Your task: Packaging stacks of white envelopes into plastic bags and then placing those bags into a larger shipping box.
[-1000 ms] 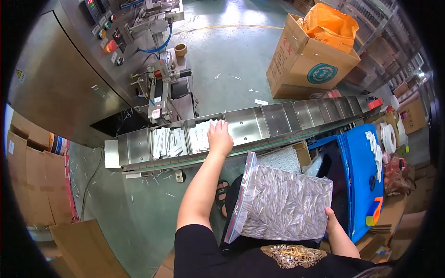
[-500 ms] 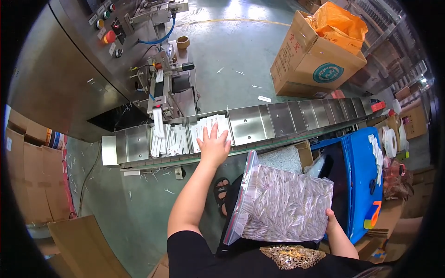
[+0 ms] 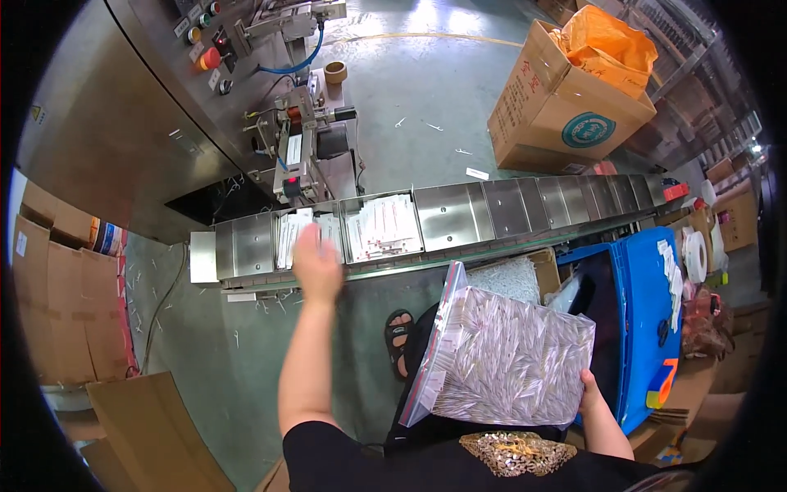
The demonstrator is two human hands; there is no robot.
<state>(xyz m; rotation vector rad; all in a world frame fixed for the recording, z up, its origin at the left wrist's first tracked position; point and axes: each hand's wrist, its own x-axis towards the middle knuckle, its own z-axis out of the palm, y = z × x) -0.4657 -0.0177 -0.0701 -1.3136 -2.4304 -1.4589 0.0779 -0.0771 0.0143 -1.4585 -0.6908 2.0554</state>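
My left hand is over a steel conveyor compartment row, at the near edge of a compartment of narrow white packets. Motion smears its fingers, so whether it grips a packet cannot be told. To its right, another compartment holds a thick, fairly even pile of white packets. Against my body lies a large clear zip bag, tilted and packed with many thin, pale slivers. My right hand grips its right edge, thumb on top and the other fingers hidden beneath.
A packaging machine has its outlet above the conveyor's left part. Bare steel compartments run off rightward. Beyond them stands a carton with an orange liner. A blue bin is at right, beside a bag of pale material.
My left hand has moved left from the right-hand packet pile, where its fingers were spread, to the pile beside it. A packet sloping down from the machine outlet no longer shows there.
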